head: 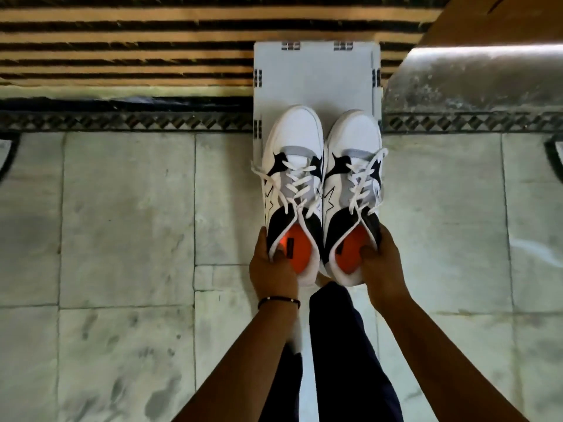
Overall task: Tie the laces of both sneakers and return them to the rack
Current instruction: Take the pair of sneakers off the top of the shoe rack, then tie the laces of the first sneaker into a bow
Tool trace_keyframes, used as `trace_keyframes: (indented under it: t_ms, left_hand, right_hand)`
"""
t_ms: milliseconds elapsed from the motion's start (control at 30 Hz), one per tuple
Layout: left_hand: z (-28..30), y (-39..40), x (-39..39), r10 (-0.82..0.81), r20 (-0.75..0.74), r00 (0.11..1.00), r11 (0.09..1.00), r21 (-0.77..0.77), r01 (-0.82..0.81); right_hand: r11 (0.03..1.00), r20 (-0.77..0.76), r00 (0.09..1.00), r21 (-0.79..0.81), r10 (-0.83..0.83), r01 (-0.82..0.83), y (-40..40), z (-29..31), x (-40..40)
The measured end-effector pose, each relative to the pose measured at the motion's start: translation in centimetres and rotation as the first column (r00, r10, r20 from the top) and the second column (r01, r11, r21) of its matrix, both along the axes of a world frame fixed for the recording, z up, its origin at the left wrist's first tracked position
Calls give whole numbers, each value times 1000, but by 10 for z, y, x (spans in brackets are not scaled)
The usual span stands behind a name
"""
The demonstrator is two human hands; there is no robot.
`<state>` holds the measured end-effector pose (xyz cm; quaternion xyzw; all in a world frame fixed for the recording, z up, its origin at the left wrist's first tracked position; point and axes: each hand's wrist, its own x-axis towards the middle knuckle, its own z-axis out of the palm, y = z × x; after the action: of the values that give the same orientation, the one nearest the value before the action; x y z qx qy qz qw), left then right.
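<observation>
Two white sneakers with black star marks and orange insoles sit side by side, toes pointing away from me, over a white board (316, 77). My left hand (272, 264) grips the heel collar of the left sneaker (294, 166), thumb inside the opening. My right hand (380, 263) holds the heel collar of the right sneaker (355, 166) the same way. The white laces (297, 184) on both shoes lie loose across the tongues, ends trailing outward. I cannot tell whether the soles touch the board.
Grey marble floor tiles (128, 214) spread around me, with a patterned border strip (122, 121). A brown and black striped mat (122, 41) lies beyond. A wooden and metallic surface (475, 74) stands at the upper right. My dark-trousered legs (338, 345) are below the shoes.
</observation>
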<state>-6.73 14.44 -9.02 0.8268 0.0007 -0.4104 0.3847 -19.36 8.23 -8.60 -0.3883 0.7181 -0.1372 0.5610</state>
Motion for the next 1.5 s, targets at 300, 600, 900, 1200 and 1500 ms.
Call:
trace_keyframes:
  t_ms: [300, 600, 900, 1200, 1500]
  left_hand:
    - [-72, 135, -43, 2, -75, 997, 976, 219, 15]
    - [-236, 127, -49, -100, 30, 995, 980, 177, 93]
    - [-331, 88, -31, -350, 148, 925, 936, 32, 350]
    - [-372, 93, -16, -484, 151, 862, 839, -201, 506]
    - [-368, 89, -3, -601, 222, 768, 769, -102, 631]
  right_hand:
    - [983, -91, 992, 170, 86, -70, 122, -75, -40]
    - [970, -65, 979, 166, 192, -179, 111, -246, -49]
    - [948, -59, 946, 17, 320, -319, 69, -338, -55]
    - [824, -99, 824, -51, 559, -565, 50, -361, -70]
    - [676, -282, 686, -148, 671, -722, 45, -345, -75]
